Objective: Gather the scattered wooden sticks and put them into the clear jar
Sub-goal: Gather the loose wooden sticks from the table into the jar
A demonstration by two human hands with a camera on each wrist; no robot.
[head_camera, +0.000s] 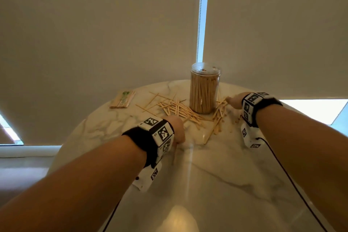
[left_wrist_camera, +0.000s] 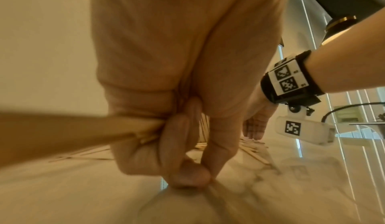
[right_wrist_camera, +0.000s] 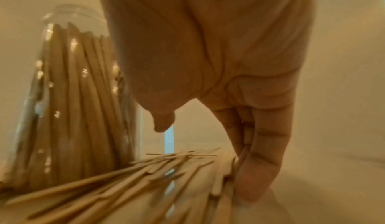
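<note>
On the table, the sticks lie at 9 and 3 o'clock of the jar; left hand grips some, right hand lies flat, so sweep slowly inward.

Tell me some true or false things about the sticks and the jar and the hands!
1. The clear jar stands upright, with sticks inside. True.
2. Every stick is already in the jar. False: many scattered sticks lie on the table.
3. The left hand grips some sticks. True.
4. The right hand holds the jar. False: its straight fingers touch sticks beside the jar.
5. A packet of sticks lies left of the jar. True.
</note>
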